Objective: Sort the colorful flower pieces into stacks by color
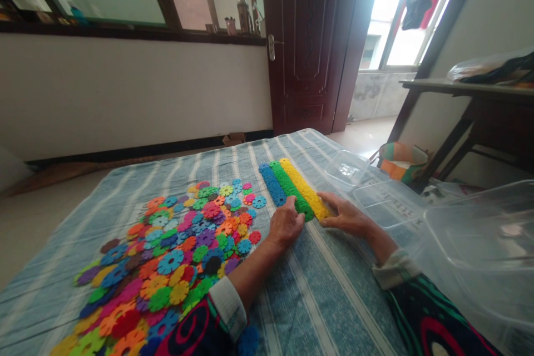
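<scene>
Three straight rows of overlapping notched plastic discs lie side by side on the striped cloth: a blue row [272,184], a green row [287,182] and a yellow row [306,188]. My left hand [286,223], fingers curled, is at the near end of the blue row and touches the green row. Whether a disc is inside it is hidden. Along the right edge of the yellow row's near end rests my right hand [345,216], thumb and fingers apart. To the left spreads a large loose pile of mixed-colour discs [170,261].
Clear plastic boxes, one small [347,170] and one large [479,250], stand at the right beside a lid [390,202]. The striped cloth [329,300] covers the surface. Beyond are a dark red door [308,44] and a side table [471,88].
</scene>
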`<state>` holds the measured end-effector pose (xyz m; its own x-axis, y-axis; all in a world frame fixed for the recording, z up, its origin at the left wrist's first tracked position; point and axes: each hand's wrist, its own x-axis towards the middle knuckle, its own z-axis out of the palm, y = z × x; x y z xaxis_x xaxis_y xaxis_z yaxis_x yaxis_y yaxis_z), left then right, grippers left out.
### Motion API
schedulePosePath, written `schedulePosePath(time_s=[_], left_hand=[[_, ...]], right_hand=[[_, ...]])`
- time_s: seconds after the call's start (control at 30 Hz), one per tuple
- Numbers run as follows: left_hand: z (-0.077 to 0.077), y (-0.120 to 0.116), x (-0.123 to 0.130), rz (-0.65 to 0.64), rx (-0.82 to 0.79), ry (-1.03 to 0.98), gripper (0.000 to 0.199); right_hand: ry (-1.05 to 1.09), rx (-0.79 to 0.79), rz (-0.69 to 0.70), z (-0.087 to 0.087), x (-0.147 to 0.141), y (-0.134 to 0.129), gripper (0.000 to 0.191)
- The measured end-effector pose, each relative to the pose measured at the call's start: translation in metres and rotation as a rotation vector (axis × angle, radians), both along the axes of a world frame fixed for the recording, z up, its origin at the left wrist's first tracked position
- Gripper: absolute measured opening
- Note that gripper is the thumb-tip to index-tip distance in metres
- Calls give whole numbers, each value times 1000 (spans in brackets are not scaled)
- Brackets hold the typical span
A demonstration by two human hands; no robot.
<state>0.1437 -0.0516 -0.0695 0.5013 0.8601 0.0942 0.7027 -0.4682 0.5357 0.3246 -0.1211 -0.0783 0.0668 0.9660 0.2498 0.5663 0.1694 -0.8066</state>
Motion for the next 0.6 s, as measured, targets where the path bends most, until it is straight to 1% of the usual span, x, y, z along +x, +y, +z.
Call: schedulePosePath(time_s=[0.13,0.27,0.6], left_hand=[[-1,0,1,4,2,4,44],[0,-1,1,5,5,10,44],[4,-3,1,15,-8,45,45]], right_hand=[[0,-1,-5,-1,7,-5,65],[-21,5,-13,-6,6,-7,61],[-16,29,-10,-9,5,-2,56]])
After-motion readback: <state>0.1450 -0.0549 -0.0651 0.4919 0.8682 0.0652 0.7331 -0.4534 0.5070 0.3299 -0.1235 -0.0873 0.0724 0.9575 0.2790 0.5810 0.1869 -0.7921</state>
